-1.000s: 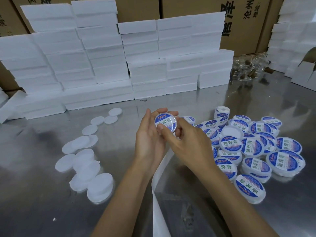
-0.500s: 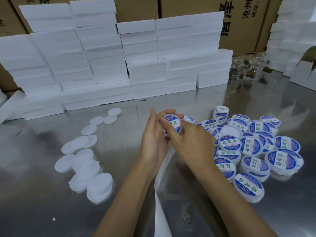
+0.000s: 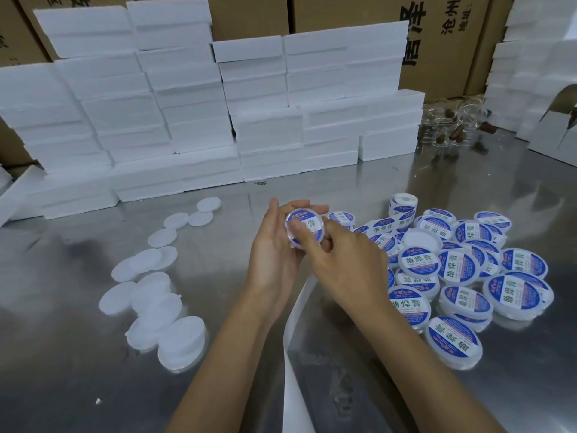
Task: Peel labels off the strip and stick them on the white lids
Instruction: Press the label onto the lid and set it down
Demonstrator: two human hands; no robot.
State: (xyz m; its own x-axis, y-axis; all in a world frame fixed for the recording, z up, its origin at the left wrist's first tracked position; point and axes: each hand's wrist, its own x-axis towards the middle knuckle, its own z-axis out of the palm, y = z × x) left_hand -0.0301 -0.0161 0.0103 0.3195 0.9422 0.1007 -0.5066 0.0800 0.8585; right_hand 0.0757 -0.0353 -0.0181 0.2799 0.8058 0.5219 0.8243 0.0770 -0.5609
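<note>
My left hand (image 3: pixel 274 245) cups a white lid (image 3: pixel 309 228) that carries a blue and white round label, tilted toward me. My right hand (image 3: pixel 346 260) grips the same lid, its thumb pressed on the label's left part. A bare white backing strip (image 3: pixel 293 339) trails from under my hands down to the bottom edge. A roll of labels (image 3: pixel 402 207) stands beyond the hands to the right. Several plain white lids (image 3: pixel 162 304) lie scattered on the left. A heap of labelled lids (image 3: pixel 462 276) lies on the right.
The work surface is a shiny steel table (image 3: pixel 78 385). White foam boxes (image 3: pixel 187 114) are stacked along the back, with cardboard cartons (image 3: pixel 437 35) behind them. A clump of clear plastic pieces (image 3: pixel 452 123) lies at the back right beside more white boxes (image 3: pixel 530 73).
The lid has stayed between both hands, turning slightly. My right thumb has slid over the label's face, from its lower edge to its left part. The hands have barely shifted.
</note>
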